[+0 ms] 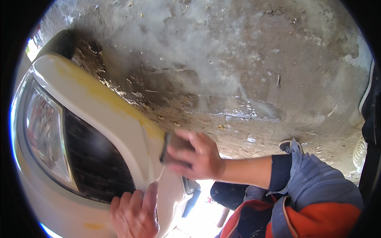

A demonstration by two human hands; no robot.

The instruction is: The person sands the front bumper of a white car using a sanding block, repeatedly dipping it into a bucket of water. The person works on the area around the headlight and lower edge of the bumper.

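Note:
A white car bumper (119,128) with yellow filler patches (110,101) along its lower edge fills the left side. My right hand (196,151) is shut around a dark sanding block (178,147), pressed to the bumper beside the end of the yellow strip. Blur covers that hand and the block. My left hand (134,214) grips the bumper at the rim of a black grille opening (95,154), fingers hooked over the edge, thumb along the white panel. A clear lamp lens (44,134) borders the grille.
A dark tyre (62,44) stands beyond the bumper's far end. The stained concrete floor (208,65) carries small debris and a screw-like piece (278,80). A white coiled hose (360,156) hangs at the right, near my shoe (287,145). A black rounded seat-like object (227,195) is below my forearm.

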